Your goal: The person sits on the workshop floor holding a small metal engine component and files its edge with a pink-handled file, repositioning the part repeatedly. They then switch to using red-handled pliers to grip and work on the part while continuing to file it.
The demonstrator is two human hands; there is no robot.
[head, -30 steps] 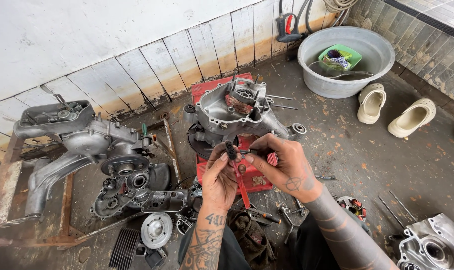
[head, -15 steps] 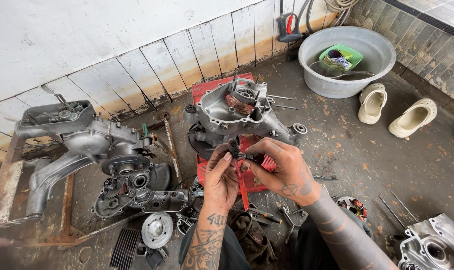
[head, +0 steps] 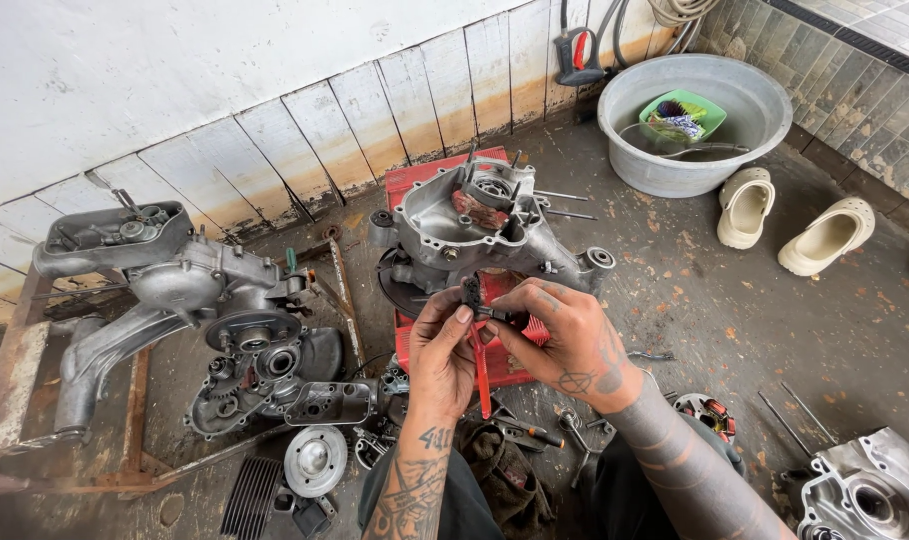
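Soft, even daylight fills a sharp picture, with faint shadows, no glare, and slight wide-angle bending at the edges.

Drawn a little lower in the frame than a second ago: left hand point(head: 443, 350) and right hand point(head: 565, 340), now below the grey engine casing point(head: 485, 235) rather than against it; small dark part point(head: 472, 294) pinched between both; red-handled tool point(head: 481, 370) now hanging straight down between them.
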